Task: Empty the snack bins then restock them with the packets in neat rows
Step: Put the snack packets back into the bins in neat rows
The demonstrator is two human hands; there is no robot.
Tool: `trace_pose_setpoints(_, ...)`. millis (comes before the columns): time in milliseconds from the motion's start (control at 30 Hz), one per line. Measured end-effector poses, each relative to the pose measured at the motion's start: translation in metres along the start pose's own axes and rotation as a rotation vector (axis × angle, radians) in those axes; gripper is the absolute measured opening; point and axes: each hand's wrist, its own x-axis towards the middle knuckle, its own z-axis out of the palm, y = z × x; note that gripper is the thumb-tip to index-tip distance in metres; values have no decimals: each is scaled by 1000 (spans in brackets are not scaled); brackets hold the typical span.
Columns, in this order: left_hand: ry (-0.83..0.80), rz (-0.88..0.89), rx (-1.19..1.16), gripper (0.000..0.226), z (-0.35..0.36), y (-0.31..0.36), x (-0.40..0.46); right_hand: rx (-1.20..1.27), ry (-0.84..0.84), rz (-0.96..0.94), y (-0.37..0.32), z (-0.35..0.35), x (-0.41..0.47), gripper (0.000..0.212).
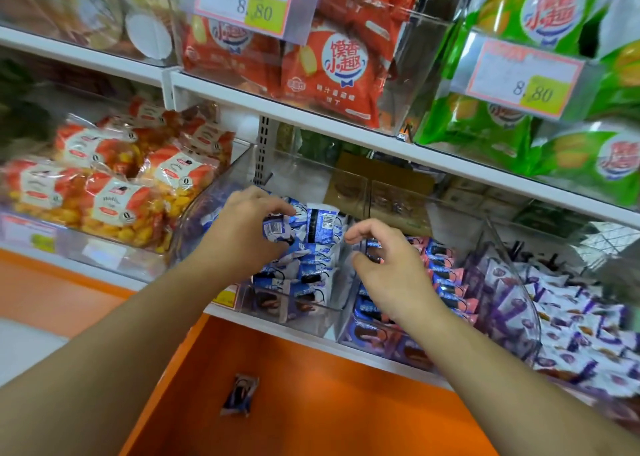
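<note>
A clear plastic bin (311,308) on the middle shelf holds blue-and-white snack packets (304,268) stacked in a row. My left hand (247,227) reaches into this bin and grips a bunch of the blue packets (294,225) at the top of the stack. My right hand (388,265) hovers just right of them with fingers loosely curled and holds nothing. Under it, the neighbouring bin (381,343) holds blue and pink packets (446,275) in a row.
One blue packet (239,394) lies on the orange ledge below. A bin of purple-and-white packets (571,331) stands at the right, bags of yellow snacks (110,192) at the left. Red bags (332,67), green bags (540,144) and price tags (247,2) fill the upper shelf.
</note>
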Motion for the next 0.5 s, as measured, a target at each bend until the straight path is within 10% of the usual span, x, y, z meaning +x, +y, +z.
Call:
trace_pose_setpoints(133,-117,-16,136,68,6,-9,1,-10,-8,26,0,1,-1,33)
trace_pose_setpoints(500,7,-118,9,23,-9,-10,-8,-266,-25,-76,-17,-1,4,29)
